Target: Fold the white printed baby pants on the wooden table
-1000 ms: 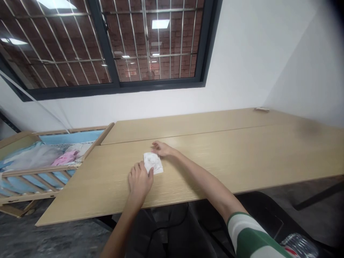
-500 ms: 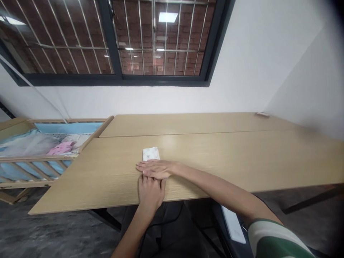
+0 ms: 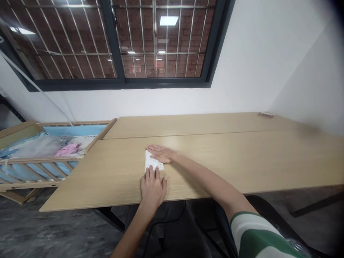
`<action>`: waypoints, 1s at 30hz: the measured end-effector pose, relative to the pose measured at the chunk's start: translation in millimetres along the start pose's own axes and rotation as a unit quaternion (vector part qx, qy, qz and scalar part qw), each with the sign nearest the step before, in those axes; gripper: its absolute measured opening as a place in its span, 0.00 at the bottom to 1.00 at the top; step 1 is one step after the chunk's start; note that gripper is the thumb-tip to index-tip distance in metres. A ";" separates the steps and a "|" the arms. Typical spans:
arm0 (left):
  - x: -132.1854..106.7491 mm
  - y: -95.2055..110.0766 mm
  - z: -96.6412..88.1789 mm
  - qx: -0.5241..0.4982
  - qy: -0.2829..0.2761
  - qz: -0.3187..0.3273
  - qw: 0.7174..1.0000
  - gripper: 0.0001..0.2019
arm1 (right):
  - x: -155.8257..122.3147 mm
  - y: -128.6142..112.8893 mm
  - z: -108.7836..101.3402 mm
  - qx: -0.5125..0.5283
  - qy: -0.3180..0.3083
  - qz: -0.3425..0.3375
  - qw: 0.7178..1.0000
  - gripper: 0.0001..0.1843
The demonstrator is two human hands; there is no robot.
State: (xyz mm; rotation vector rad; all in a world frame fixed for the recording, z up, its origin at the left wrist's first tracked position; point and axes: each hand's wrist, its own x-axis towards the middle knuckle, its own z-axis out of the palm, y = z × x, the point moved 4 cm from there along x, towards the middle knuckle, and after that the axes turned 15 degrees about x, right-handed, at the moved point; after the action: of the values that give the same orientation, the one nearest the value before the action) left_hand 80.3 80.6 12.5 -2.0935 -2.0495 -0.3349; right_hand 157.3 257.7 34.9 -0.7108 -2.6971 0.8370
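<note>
A small, flat white packet or folded paper [image 3: 153, 162] lies on the pale wooden table [image 3: 215, 161]; which of the two it is I cannot tell. My left hand [image 3: 153, 185] rests on the table with its fingertips on the near edge of the white piece. Its fingers are stretched forward, the thumb held apart. Across the far right corner of the white piece lies my right hand [image 3: 161, 154], flat, with fingers extended to the left. Part of the white piece is hidden under the fingers of both hands.
A wooden crib [image 3: 40, 161] with blue lining and a pink cloth [image 3: 67, 149] stands against the table's left side. At the back right of the table lies a small flat object [image 3: 266, 114]. A barred window [image 3: 161, 46] is set in the white wall behind.
My right hand has slid away from me, from over the near part of the white piece and my left fingers to its far edge. My left hand has stayed nearly in place.
</note>
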 end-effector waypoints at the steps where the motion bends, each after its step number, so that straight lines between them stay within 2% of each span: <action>1: 3.3 -4.7 -2.8 0.000 -0.002 0.008 1.000 0.29 | -2.5 0.3 -0.4 0.000 0.016 0.001 1.000 0.34; 4: 20.1 -31.5 -11.9 -0.002 -0.019 0.003 1.000 0.26 | -14.6 1.8 -6.4 0.027 0.127 0.019 0.991 0.36; 6: 34.6 -55.4 -16.2 0.016 -0.032 -0.046 0.998 0.25 | -23.9 3.1 -11.4 0.061 0.232 0.035 0.970 0.34; 8: 48.2 -73.3 -16.9 0.036 -0.044 -0.091 0.994 0.27 | -29.5 4.0 -12.0 0.112 0.311 0.054 0.942 0.30; 10: 59.6 -79.5 -13.7 0.038 -0.061 -0.099 0.992 0.27 | -29.3 3.9 -7.4 0.179 0.343 0.084 0.918 0.23; 13: 69.5 -73.9 -7.3 0.019 -0.088 -0.068 0.994 0.24 | -23.8 -1.4 2.8 0.253 0.351 0.140 0.891 0.15; 17: 61.6 -70.5 -13.5 -0.026 -0.105 -0.023 0.994 0.18 | -22.9 -26.1 13.8 0.261 0.379 0.180 0.870 0.12; 20: 32.3 -86.1 -33.8 -0.064 -0.100 -0.003 0.993 0.18 | -29.1 -63.2 29.4 0.279 0.381 0.188 0.861 0.13; 22: -0.4 -106.7 -51.5 -0.098 -0.089 0.016 0.991 0.20 | -34.4 -96.3 47.8 0.364 0.351 0.191 0.841 0.13; 24: -41.5 -135.4 -70.1 -0.159 -0.064 0.034 0.985 0.23 | -37.5 -136.0 70.4 0.479 0.291 0.179 0.809 0.12; 26: -86.4 -172.7 -85.4 -0.195 -0.050 0.010 0.980 0.25 | -37.3 -177.7 92.1 0.542 0.233 0.170 0.789 0.11; 28: -129.2 -212.1 -97.2 -0.178 -0.047 -0.048 0.982 0.25 | -30.2 -216.5 115.0 0.603 0.161 0.165 0.764 0.09; 30: -164.9 -245.6 -109.2 -0.152 -0.021 -0.108 0.982 0.26 | -16.4 -249.3 138.7 0.661 0.093 0.163 0.726 0.07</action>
State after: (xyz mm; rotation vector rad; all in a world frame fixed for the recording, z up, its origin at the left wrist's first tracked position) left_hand -170.9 -102.9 63.6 -2.0509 -2.3876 -0.6840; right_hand 28.0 4.8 66.1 -0.7420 -1.1496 2.1745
